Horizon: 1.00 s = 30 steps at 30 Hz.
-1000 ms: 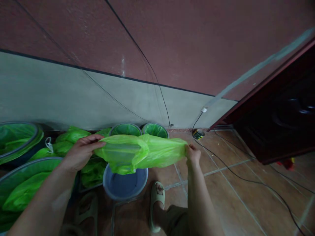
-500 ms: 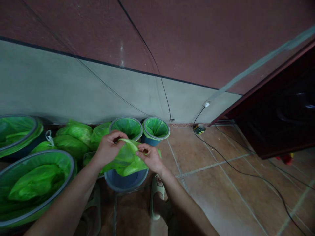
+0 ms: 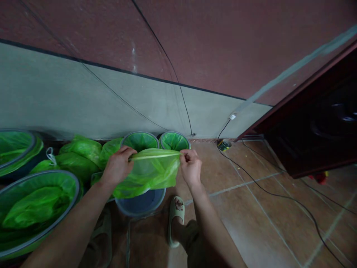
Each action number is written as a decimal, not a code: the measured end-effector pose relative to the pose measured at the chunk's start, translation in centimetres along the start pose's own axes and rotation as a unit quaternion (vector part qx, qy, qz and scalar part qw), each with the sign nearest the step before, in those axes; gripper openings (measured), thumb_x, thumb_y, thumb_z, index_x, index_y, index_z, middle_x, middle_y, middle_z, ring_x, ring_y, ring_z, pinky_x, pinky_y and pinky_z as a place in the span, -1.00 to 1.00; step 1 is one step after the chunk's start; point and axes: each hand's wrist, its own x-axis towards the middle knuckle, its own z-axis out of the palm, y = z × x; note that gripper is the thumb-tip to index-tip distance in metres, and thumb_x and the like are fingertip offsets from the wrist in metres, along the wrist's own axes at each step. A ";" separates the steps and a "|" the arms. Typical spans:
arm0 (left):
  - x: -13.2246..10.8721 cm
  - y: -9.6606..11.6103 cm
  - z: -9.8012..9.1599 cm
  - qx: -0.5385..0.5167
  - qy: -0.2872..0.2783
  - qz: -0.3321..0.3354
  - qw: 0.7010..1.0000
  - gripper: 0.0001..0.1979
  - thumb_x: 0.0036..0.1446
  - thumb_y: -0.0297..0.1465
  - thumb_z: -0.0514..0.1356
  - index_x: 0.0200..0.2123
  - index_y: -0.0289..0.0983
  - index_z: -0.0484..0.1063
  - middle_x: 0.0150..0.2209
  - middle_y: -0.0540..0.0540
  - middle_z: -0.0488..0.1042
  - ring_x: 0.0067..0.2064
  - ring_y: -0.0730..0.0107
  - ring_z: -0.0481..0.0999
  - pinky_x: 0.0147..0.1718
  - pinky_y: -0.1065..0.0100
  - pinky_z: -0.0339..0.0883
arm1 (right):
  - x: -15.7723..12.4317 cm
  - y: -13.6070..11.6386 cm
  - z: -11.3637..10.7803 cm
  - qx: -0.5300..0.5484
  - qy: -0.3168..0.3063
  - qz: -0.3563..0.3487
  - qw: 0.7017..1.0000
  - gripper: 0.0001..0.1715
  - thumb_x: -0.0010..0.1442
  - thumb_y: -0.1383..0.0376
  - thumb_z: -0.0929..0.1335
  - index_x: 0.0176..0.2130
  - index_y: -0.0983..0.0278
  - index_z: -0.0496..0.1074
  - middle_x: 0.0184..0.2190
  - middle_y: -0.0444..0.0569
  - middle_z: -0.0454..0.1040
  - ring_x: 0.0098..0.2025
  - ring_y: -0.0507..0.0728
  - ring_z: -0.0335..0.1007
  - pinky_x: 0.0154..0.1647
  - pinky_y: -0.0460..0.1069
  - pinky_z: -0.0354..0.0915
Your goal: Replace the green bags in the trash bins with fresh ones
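Both of my hands hold a thin bright green plastic bag [image 3: 150, 171] by its top edge, stretched flat between them. My left hand [image 3: 118, 165] pinches the left corner and my right hand [image 3: 190, 166] pinches the right corner, fingers closed. The bag hangs just above an unlined blue-grey bin [image 3: 141, 204] on the floor, whose far rim it hides. My sandalled foot [image 3: 175, 219] stands right of that bin.
Two small bins lined in green [image 3: 140, 140] [image 3: 174, 140] stand against the wall. Larger lined bins [image 3: 36, 208] [image 3: 13, 147] and loose green bags [image 3: 79, 152] lie to the left. A black cable [image 3: 267, 191] crosses the tiled floor; a dark wooden door [image 3: 320, 123] stands right.
My hands came together at the bag's middle, then drew apart again. The bag is now stretched shorter and flatter than a second ago, its top edge taut.
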 end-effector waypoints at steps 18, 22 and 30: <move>-0.2 -0.2 -4.1 -0.472 -0.123 -0.177 0.855 -0.62 -0.17 -0.17 0.42 -0.27 -0.24 0.61 -0.31 -0.07 0.63 -0.29 0.26 0.55 -0.29 0.36 0.39 | 2.4 6.0 -6.2 -0.093 0.251 0.147 0.952 -0.63 0.08 0.31 0.24 -0.23 0.35 0.58 -0.28 0.12 0.60 -0.33 0.17 0.49 -0.26 -0.02 0.32; -0.8 -0.4 -4.4 -0.552 -0.186 -0.129 0.803 -0.54 -0.17 -0.22 0.45 -0.12 -0.19 0.61 -0.15 -0.14 0.64 -0.17 0.16 0.59 -0.20 0.32 0.44 | 2.7 8.2 -7.1 -0.054 0.293 0.193 0.935 -0.60 0.04 0.29 0.27 -0.22 0.38 0.60 -0.26 0.14 0.62 -0.31 0.18 0.51 -0.29 -0.03 0.33; -1.3 -1.1 -4.8 -0.550 -0.249 -0.062 0.795 -0.39 -0.05 -0.31 0.40 0.13 -0.12 0.45 -0.14 -0.11 0.61 -0.17 0.24 0.58 -0.18 0.32 0.42 | 2.9 10.4 -7.7 -0.022 0.325 0.223 0.919 -0.58 -0.04 0.31 0.29 -0.23 0.39 0.61 -0.27 0.13 0.63 -0.28 0.20 0.53 -0.30 -0.02 0.36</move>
